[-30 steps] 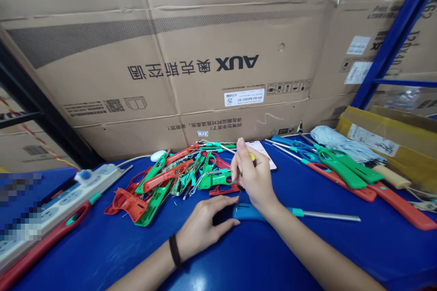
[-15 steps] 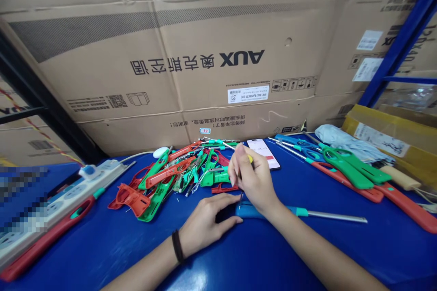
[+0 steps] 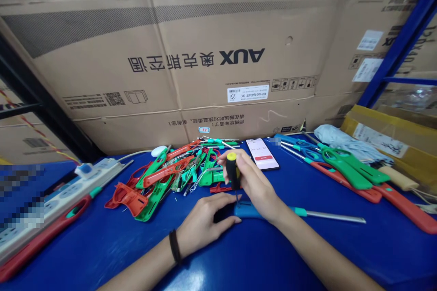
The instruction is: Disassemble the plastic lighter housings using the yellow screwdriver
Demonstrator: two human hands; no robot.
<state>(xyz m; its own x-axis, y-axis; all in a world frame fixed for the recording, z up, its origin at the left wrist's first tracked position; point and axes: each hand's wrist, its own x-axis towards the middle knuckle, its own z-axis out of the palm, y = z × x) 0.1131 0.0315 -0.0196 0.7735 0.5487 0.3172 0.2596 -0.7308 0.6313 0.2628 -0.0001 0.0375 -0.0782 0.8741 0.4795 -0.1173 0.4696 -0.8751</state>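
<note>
My right hand [image 3: 254, 184] is wrapped round a small screwdriver [image 3: 233, 173] with a black grip and yellow cap, held upright. Its tip rests on the blue handle [image 3: 246, 211] of a long lighter-like tool whose metal rod [image 3: 336, 216] points right across the blue table [image 3: 259, 254]. My left hand [image 3: 205, 220], a dark band on the wrist, lies curled over the left end of that blue handle and presses it down.
A heap of red and green handle shells and wires [image 3: 170, 175] lies just beyond my hands. A phone [image 3: 262, 153] sits behind them. More assembled tools [image 3: 344, 173] lie at right, a power strip [image 3: 58, 195] at left. Cardboard boxes [image 3: 205, 54] wall the back.
My right hand has turned, so the screwdriver's black grip and yellow cap now show upright. The left hand and the blue handle have stayed put.
</note>
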